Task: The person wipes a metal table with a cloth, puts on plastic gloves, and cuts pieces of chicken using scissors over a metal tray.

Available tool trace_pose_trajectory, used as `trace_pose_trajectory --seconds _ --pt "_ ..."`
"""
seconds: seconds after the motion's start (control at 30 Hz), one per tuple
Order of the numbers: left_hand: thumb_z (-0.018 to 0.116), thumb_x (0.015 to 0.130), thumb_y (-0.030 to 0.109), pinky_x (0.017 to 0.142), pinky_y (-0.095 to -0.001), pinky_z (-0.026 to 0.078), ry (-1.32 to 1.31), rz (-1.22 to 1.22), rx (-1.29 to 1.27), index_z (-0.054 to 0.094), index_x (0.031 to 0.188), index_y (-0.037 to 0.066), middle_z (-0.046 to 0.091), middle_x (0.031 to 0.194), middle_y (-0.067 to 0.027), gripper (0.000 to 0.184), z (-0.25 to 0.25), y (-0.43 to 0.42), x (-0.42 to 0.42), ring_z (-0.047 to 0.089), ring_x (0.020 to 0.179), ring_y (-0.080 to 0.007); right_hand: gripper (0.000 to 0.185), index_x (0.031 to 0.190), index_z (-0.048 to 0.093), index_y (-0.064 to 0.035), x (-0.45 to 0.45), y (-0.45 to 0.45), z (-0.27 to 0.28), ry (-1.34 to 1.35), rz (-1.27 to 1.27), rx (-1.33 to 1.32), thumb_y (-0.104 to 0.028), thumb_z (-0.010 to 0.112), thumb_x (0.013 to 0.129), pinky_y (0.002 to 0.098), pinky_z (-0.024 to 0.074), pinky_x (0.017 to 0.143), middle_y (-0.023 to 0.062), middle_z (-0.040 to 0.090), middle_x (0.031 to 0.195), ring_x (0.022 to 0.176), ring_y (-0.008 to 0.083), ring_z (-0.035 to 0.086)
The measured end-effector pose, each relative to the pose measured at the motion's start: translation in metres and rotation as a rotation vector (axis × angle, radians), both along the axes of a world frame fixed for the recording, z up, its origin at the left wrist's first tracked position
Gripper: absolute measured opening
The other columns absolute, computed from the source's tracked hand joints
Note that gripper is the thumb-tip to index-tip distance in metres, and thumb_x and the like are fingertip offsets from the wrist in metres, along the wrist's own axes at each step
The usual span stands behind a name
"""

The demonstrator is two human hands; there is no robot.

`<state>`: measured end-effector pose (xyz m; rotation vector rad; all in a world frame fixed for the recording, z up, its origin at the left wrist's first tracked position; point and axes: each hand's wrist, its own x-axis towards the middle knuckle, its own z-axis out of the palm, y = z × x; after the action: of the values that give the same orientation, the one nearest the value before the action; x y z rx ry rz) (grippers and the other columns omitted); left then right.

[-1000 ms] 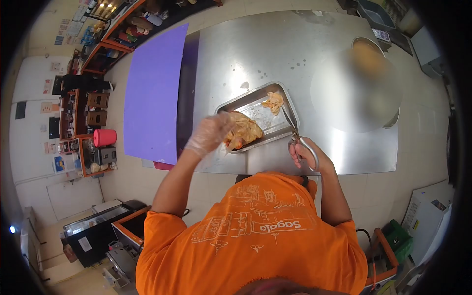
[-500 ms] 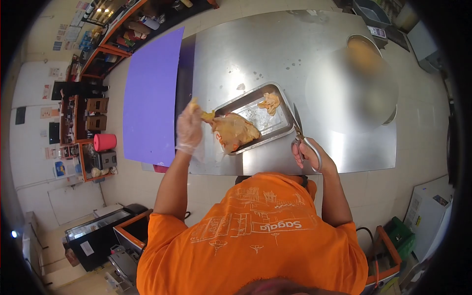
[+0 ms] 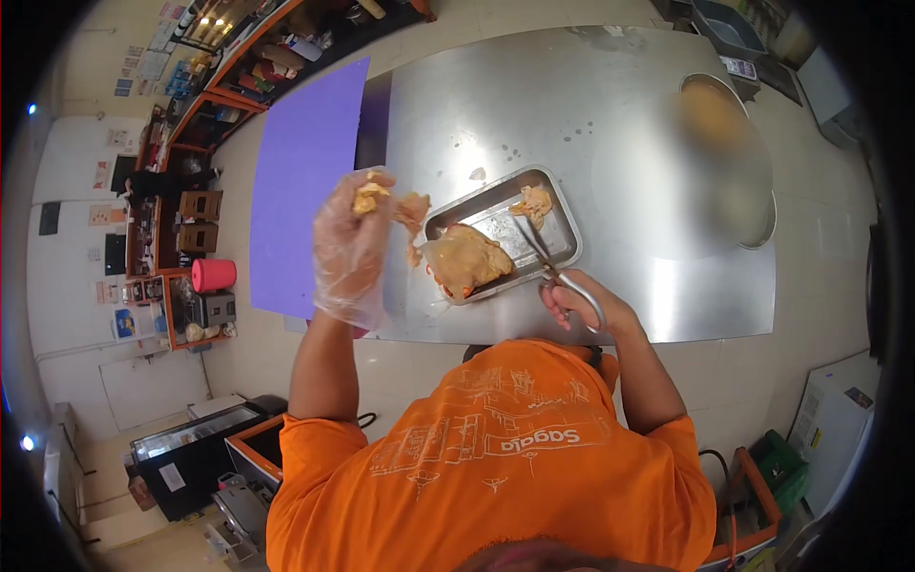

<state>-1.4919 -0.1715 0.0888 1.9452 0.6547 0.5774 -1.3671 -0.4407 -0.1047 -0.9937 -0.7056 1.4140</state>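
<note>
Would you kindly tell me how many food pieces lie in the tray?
2: a large piece at the left end of the tray and a small piece near its right end. A strip hanging from the left hand may join the large piece; others may be hidden.

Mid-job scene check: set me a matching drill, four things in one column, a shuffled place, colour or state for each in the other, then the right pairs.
Things
1. Scissors
2. Large flat board
3. Raw chicken
4. Left hand

Descriptions
A. Purple
B. Clear-gloved, gripping a yellowish piece
C. At the left end of the metal tray
D. Held in the right hand

Pairs: 1-D, 2-A, 3-C, 4-B
</note>
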Motion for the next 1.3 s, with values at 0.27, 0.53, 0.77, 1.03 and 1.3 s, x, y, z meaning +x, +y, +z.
trace_pose_trajectory --seconds 0.27,0.53,0.77,1.03,1.3 --pt "0.067 0.097 0.012 0.054 -0.0327 0.047 0.326 -0.003 0.209 0.058 0.099 0.003 0.061 0.067 -0.0117 0.012 -0.087 -0.008 0.016 0.058 0.056 -0.0188 0.058 0.103 0.055 -0.0044 -0.049 0.046 -0.063 0.415 0.248 -0.014 -0.062 0.051 0.099 0.0281 0.048 0.07 0.0039 0.053 0.092 0.08 0.0125 0.052" --pt "0.058 0.101 0.008 0.062 -0.035 0.048 0.237 -0.134 0.6 0.052 0.124 0.003 0.06 0.074 -0.0157 0.024 -0.091 -0.028 0.014 0.059 0.062 -0.0259 0.056 0.103 0.053 -0.0077 -0.062 0.096 -0.04 0.451 0.093 0.21 -0.062 0.04 0.103 0.0278 0.0451 0.074 0.0021 0.05 0.09 0.079 0.0135 0.049" --pt "0.06 0.102 0.022 0.055 -0.0274 0.039 0.003 -0.176 -0.179 0.044 0.143 0.001 0.054 0.078 0.0018 0.048 -0.127 -0.004 -0.01 0.049 0.062 -0.0103 0.064 0.095 0.052 -0.0073 -0.047 0.101 -0.022 0.111 0.058 0.189 -0.07 0.041 0.097 0.0263 0.0431 0.065 0.0011 0.049 0.084 0.069 0.0117 0.047" --pt "0.074 0.091 0.046 0.054 -0.0213 0.029 0.04 -0.327 -0.935 0.056 0.13 -0.004 0.046 0.074 0.0056 0.066 -0.144 0.012 -0.024 0.039 0.059 -0.0061 0.06 0.082 0.049 -0.0081 -0.044 0.098 -0.025 0.006 0.024 0.115 -0.065 0.044 0.101 0.0261 0.0388 0.049 -0.0004 0.045 0.068 0.055 0.01 0.043" --pt "0.076 0.09 0.044 0.053 -0.022 0.031 0.07 -0.337 -0.994 0.058 0.128 -0.002 0.049 0.075 0.0032 0.063 -0.153 0.019 -0.022 0.041 0.061 -0.0076 0.061 0.082 0.054 -0.0055 -0.035 0.09 -0.015 -0.041 0.058 0.026 -0.063 0.046 0.102 0.0251 0.0381 0.043 -0.0016 0.044 0.057 0.048 0.0083 0.044"
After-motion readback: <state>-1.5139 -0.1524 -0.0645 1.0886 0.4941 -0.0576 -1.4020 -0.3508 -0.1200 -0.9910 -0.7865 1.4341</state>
